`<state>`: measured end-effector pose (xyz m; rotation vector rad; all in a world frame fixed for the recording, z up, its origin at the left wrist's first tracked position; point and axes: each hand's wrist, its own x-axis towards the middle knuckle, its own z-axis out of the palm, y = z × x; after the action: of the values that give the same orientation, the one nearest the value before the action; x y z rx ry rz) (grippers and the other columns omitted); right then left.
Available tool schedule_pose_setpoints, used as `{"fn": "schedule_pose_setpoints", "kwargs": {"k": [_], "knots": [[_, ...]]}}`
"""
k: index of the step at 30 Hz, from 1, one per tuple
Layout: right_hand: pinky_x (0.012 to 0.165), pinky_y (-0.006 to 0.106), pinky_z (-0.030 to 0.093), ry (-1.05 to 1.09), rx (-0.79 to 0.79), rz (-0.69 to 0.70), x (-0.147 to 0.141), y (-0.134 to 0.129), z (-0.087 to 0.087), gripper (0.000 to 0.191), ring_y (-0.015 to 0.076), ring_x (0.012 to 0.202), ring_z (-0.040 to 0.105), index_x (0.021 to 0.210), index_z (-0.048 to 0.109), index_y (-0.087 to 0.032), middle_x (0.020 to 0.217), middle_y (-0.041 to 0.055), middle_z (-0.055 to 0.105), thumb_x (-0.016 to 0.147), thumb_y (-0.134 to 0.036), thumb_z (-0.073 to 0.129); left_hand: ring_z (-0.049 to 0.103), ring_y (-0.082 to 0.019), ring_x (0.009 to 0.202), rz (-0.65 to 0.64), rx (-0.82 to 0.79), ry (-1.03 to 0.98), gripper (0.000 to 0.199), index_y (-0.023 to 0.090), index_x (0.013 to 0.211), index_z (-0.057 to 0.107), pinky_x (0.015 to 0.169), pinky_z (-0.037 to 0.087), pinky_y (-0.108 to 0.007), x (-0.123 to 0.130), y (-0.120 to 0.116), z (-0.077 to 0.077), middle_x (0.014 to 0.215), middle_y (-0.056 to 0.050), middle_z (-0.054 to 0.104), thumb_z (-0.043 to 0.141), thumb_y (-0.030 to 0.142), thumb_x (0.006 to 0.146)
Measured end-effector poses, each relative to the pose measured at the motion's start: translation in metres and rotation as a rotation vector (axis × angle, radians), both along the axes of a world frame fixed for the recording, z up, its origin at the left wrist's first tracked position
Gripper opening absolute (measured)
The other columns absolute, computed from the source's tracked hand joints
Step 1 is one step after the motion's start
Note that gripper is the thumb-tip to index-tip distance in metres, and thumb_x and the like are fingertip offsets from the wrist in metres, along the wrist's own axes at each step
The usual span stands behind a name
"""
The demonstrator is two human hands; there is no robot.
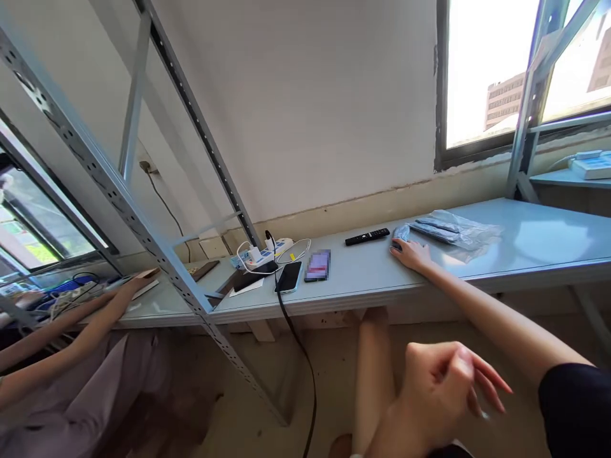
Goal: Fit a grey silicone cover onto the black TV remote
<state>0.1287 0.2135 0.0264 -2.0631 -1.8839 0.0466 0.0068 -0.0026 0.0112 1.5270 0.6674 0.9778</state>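
Note:
My right hand (411, 254) reaches out to the grey table (534, 245) and lies palm down. Its fingertips touch the near end of a small plastic-wrapped item (401, 234), and I cannot see a grip on it. A black remote (367, 236) lies just left of that hand. To its right is a pile of clear plastic bags (456, 230) with dark remotes inside. My left hand (442, 391) hovers low in front of me, below the table edge. It is blurred, with loosely curled fingers and nothing in it.
Two phones (289, 277) (317, 265), a white power strip (265, 254) and a black cable (298, 340) sit further left. A slanted metal shelf post (119, 191) stands in front. Another person's arms (95, 312) reach the table at the far left. There is a window (491, 70) at the upper right.

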Motion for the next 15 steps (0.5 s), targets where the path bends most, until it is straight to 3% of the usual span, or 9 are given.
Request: {"fn": "schedule_pose_setpoints", "kwargs": {"k": [5,8,11,15], "knots": [[0.082,0.038,0.040,0.044,0.157,-0.017,0.022,0.001,-0.002,0.036,0.0270,0.100,0.056,0.117,0.057,-0.020,0.110,0.0158,0.058,0.086,-0.024,0.039,0.042,-0.011,0.043,0.078,0.394,0.347,0.042,0.021,0.057,0.065,0.052,0.037,-0.024,0.010,0.006,0.014,0.047,-0.001,0.054,0.037,0.033,0.085],[0.072,0.035,0.042,0.243,0.271,-0.049,0.034,0.005,-0.003,0.032,0.0222,0.077,0.058,0.107,0.059,-0.018,0.105,0.0142,0.055,0.083,-0.022,0.038,0.041,-0.009,0.042,0.103,0.634,0.471,0.034,0.020,0.050,0.055,0.048,0.034,-0.022,0.023,0.018,0.025,0.043,0.003,0.050,0.042,0.023,0.081],[0.071,0.036,0.043,0.535,0.504,-0.053,0.041,0.011,-0.005,0.020,0.0212,0.071,0.054,0.088,0.059,-0.019,0.083,0.0073,0.053,0.075,-0.024,0.044,0.040,-0.006,0.040,0.164,0.845,0.535,0.032,0.018,0.047,0.044,0.044,0.033,-0.018,0.041,0.029,0.041,0.040,0.006,0.045,0.052,0.024,0.077],[0.073,0.038,0.043,0.758,0.734,-0.015,0.046,0.010,-0.007,0.016,0.0175,0.063,0.050,0.081,0.052,-0.021,0.073,0.0007,0.046,0.072,-0.031,0.046,0.049,-0.007,0.044,0.246,1.125,0.614,0.028,0.018,0.052,0.051,0.042,0.030,-0.020,0.061,0.045,0.057,0.044,0.007,0.051,0.056,0.029,0.077]]}}
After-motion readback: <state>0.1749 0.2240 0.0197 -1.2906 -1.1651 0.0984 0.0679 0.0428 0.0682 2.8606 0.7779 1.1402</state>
